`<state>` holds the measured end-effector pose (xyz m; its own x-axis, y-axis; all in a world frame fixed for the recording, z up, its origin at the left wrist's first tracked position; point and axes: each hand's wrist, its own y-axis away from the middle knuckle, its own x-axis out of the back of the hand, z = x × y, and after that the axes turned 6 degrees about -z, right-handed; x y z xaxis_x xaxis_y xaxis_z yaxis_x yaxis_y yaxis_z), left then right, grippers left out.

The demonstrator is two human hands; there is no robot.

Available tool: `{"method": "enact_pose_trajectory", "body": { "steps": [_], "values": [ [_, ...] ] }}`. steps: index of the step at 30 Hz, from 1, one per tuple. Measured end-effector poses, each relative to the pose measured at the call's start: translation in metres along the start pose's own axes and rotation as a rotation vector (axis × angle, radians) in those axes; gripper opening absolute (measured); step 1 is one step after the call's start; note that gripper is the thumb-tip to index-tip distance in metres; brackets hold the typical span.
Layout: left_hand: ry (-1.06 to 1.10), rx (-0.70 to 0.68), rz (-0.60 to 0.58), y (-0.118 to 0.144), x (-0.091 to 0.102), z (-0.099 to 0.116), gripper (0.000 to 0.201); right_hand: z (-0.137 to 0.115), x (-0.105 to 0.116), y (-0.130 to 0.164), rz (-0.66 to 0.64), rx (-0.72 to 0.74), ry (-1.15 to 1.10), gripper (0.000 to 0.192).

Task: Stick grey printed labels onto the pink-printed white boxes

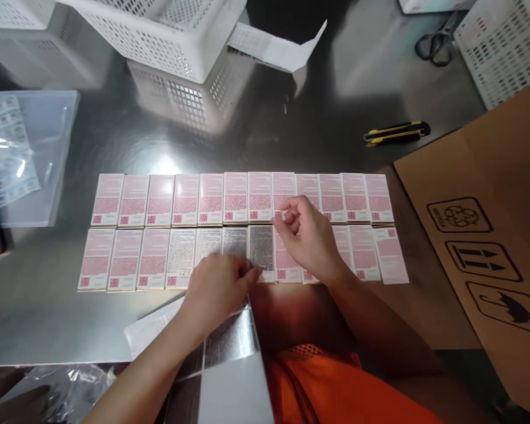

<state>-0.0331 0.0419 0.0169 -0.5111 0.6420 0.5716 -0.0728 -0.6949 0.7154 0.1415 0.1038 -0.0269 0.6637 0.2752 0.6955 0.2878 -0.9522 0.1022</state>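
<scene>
Two rows of small flat boxes (185,200) with pink print lie side by side on the steel table (48,318). Several boxes in the near row carry grey-printed labels (261,247). My left hand (218,288) rests at the near row's front edge, fingertips pinching a sheet of labels (232,338) that hangs over the table edge. My right hand (307,238) hovers over the middle of the rows, fingers curled together above a pink box; whether it holds a label is unclear.
White perforated baskets (168,29) stand at the back, another (503,47) at the far right. A yellow utility knife (395,132) and scissors (435,41) lie behind the rows. A cardboard box flap (481,235) is at right, a clear plastic tray (39,153) at left.
</scene>
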Motion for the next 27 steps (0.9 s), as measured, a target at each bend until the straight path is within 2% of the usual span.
{"method": "enact_pose_trajectory", "body": {
  "steps": [2, 5, 8, 12, 15, 17, 19, 20, 22, 25, 27],
  "values": [
    [0.006, 0.004, 0.022, 0.003, -0.002, -0.001, 0.040, 0.000, 0.003, 0.003, -0.041, 0.066, 0.044, 0.038],
    [0.034, 0.007, 0.073, 0.012, 0.002, -0.011, 0.044, -0.003, 0.012, 0.010, -0.168, 0.193, 0.135, 0.064],
    [0.166, 0.053, 0.214, 0.028, 0.014, -0.033, 0.048, -0.006, 0.018, 0.019, -0.296, 0.298, 0.155, 0.077],
    [0.364, 0.278, 0.579, 0.058, 0.032, -0.065, 0.044, -0.008, 0.015, 0.028, -0.267, 0.360, 0.138, 0.069],
    [0.396, 0.414, 0.855, 0.077, 0.038, -0.073, 0.037, -0.012, 0.008, 0.031, -0.234, 0.363, 0.153, 0.065],
    [0.354, 0.443, 0.955, 0.084, 0.037, -0.071, 0.036, -0.020, 0.004, 0.032, -0.192, 0.329, 0.213, 0.068],
    [0.309, 0.426, 0.998, 0.085, 0.033, -0.066, 0.038, -0.031, 0.001, 0.035, -0.130, 0.274, 0.272, 0.064],
    [0.304, 0.405, 1.011, 0.084, 0.031, -0.064, 0.040, -0.037, 0.000, 0.038, -0.105, 0.261, 0.243, 0.060],
    [0.327, 0.351, 1.061, 0.080, 0.027, -0.058, 0.043, -0.050, -0.005, 0.043, -0.123, 0.294, 0.018, 0.057],
    [0.404, 0.245, 1.214, 0.071, 0.027, -0.050, 0.045, -0.069, -0.015, 0.051, -0.302, 0.397, -0.452, 0.072],
    [0.481, 0.157, 1.278, 0.066, 0.032, -0.049, 0.045, -0.079, -0.021, 0.051, -0.363, 0.421, -0.606, 0.060]
  ]
}}
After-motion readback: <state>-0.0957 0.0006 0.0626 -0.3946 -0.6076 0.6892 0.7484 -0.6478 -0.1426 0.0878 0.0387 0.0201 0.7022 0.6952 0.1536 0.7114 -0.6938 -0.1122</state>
